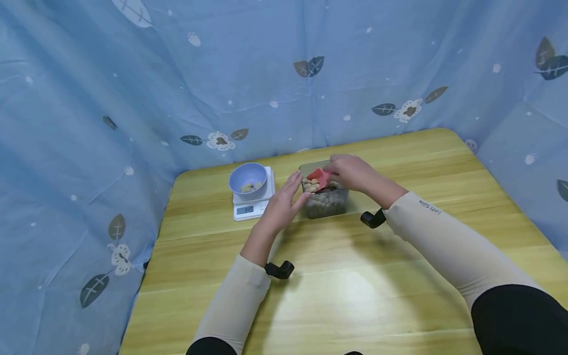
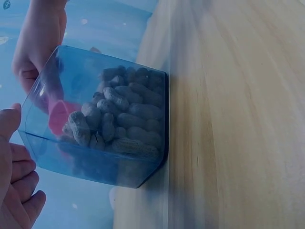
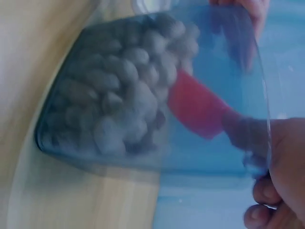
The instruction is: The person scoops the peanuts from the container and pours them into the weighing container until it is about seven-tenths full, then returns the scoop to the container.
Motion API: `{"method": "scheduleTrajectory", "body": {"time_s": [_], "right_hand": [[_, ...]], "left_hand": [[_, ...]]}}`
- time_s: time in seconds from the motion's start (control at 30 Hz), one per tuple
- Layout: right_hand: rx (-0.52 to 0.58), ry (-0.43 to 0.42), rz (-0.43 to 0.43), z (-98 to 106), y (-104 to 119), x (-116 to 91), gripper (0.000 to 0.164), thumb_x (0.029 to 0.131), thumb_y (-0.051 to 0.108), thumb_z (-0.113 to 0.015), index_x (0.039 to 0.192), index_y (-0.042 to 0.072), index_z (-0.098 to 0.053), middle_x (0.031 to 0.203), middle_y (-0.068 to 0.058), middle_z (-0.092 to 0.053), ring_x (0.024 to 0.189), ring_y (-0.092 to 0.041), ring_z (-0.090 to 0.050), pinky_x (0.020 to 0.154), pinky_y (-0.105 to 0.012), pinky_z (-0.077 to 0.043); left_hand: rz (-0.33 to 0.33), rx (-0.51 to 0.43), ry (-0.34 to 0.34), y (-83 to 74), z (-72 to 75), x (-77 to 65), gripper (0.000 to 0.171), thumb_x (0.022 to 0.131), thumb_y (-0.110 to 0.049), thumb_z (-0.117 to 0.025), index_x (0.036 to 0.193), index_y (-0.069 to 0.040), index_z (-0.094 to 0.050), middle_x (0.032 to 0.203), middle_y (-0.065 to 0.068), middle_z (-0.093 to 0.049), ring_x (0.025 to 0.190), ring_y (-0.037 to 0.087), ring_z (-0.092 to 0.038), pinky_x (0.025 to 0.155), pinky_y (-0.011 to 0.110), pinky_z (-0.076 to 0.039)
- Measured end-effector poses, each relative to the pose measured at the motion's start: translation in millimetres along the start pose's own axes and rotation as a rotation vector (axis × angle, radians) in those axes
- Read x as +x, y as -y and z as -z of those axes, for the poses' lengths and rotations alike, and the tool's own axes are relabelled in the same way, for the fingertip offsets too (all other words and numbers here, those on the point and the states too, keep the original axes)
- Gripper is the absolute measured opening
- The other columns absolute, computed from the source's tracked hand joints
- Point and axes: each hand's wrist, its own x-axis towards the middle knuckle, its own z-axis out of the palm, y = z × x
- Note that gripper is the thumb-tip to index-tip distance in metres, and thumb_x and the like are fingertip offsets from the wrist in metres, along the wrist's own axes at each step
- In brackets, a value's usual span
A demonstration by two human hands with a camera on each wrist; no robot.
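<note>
A clear plastic container [image 1: 327, 204] holds peanuts in their shells [image 2: 126, 112]. My right hand [image 1: 352, 172] reaches over its rim and grips a pink scoop [image 1: 318, 178]. The scoop's bowl is down inside the container against the peanuts, some of which lie at its mouth. In the right wrist view the scoop [image 3: 198, 105] shows through the container wall. My left hand [image 1: 284, 202] rests at the container's left side near the rim, fingers extended and thumb apart toward the front. In the left wrist view its fingers [image 2: 21, 183] are beside the container's corner.
Left of the container, a white digital scale [image 1: 253, 209] carries a blue-purple bowl [image 1: 248, 172] with a few peanuts in it. Its display is lit. A wood-grain table [image 1: 328, 286] lies under everything, and a blue patterned curtain [image 1: 266, 74] hangs behind it.
</note>
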Motion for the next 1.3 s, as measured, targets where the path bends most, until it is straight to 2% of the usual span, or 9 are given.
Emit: {"method": "scheduleTrajectory", "body": {"time_s": [0.1,0.3,0.47,0.6,0.67,0.87,0.93,1.1,1.3], "right_hand": [[0.08,0.042,-0.064,6,-8,-1,0.015,0.094,0.019,-0.068,0.105,0.012,-0.075,0.083,-0.006,-0.056,0.071,-0.021,-0.048,0.064,-0.035,-0.041],[0.177,0.067,-0.11,11,-18,-2,0.026,0.095,0.022,-0.066,0.118,0.01,-0.073,0.084,-0.007,-0.059,0.072,-0.022,-0.048,0.066,-0.036,-0.039],[0.189,0.08,-0.153,12,-19,-5,0.024,0.096,0.022,-0.065,0.115,0.011,-0.074,0.085,-0.008,-0.062,0.074,-0.022,-0.05,0.069,-0.037,-0.04],[0.025,0.072,-0.113,11,-5,-4,0.013,0.096,0.021,-0.065,0.096,0.013,-0.075,0.083,-0.007,-0.061,0.074,-0.022,-0.052,0.066,-0.037,-0.044],[-0.083,0.033,-0.074,9,4,-2,0.01,0.095,0.019,-0.067,0.089,0.013,-0.074,0.08,-0.007,-0.06,0.07,-0.022,-0.053,0.062,-0.037,-0.046],[-0.262,-0.082,0.091,-2,17,6,0.003,0.086,0.008,-0.074,0.089,0.008,-0.075,0.078,-0.008,-0.061,0.065,-0.023,-0.056,0.056,-0.038,-0.051],[-0.238,-0.069,0.102,-3,15,7,0.002,0.088,0.008,-0.073,0.088,0.008,-0.075,0.078,-0.007,-0.06,0.066,-0.023,-0.055,0.057,-0.037,-0.05],[-0.037,0.028,0.009,3,3,5,0.009,0.094,0.016,-0.068,0.089,0.012,-0.073,0.079,-0.005,-0.055,0.069,-0.02,-0.048,0.063,-0.035,-0.041],[0.082,0.066,-0.062,10,-7,2,0.023,0.093,0.023,-0.069,0.112,0.011,-0.075,0.083,-0.008,-0.054,0.071,-0.022,-0.047,0.064,-0.037,-0.04]], "left_hand": [[-0.013,-0.003,-0.004,-0.1,-0.4,0.8,0.074,0.1,-0.062,-0.035,0.159,-0.021,-0.02,0.165,-0.011,-0.008,0.151,0.016,-0.016,0.122,0.044,-0.024],[-0.012,-0.007,-0.002,-0.9,-1.0,2.1,0.074,0.099,-0.063,-0.034,0.159,-0.023,-0.019,0.165,-0.011,-0.008,0.151,0.017,-0.017,0.122,0.044,-0.024],[0.001,-0.014,0.001,-1.0,-0.1,2.3,0.073,0.099,-0.063,-0.035,0.159,-0.025,-0.018,0.165,-0.013,-0.007,0.151,0.018,-0.017,0.121,0.046,-0.025],[0.003,-0.019,-0.006,0.3,0.4,1.8,0.071,0.1,-0.059,-0.037,0.159,-0.023,-0.02,0.166,-0.01,-0.01,0.151,0.017,-0.017,0.121,0.045,-0.025],[0.0,-0.02,-0.005,0.8,0.0,1.7,0.07,0.101,-0.058,-0.038,0.159,-0.022,-0.02,0.166,-0.01,-0.01,0.151,0.017,-0.017,0.122,0.044,-0.025],[-0.003,-0.016,-0.012,2.3,-0.3,1.4,0.07,0.101,-0.057,-0.038,0.158,-0.02,-0.022,0.166,-0.007,-0.012,0.151,0.02,-0.02,0.12,0.046,-0.027],[-0.002,-0.012,-0.016,2.6,-0.5,1.5,0.071,0.101,-0.058,-0.038,0.158,-0.02,-0.023,0.166,-0.007,-0.013,0.15,0.02,-0.021,0.12,0.046,-0.027],[-0.003,-0.012,-0.015,2.1,-1.2,2.6,0.07,0.101,-0.058,-0.038,0.158,-0.021,-0.022,0.166,-0.009,-0.011,0.151,0.019,-0.019,0.121,0.045,-0.026],[0.0,-0.014,-0.012,0.5,-0.7,2.0,0.07,0.101,-0.058,-0.038,0.158,-0.022,-0.021,0.165,-0.011,-0.011,0.151,0.017,-0.019,0.121,0.044,-0.026]]}}
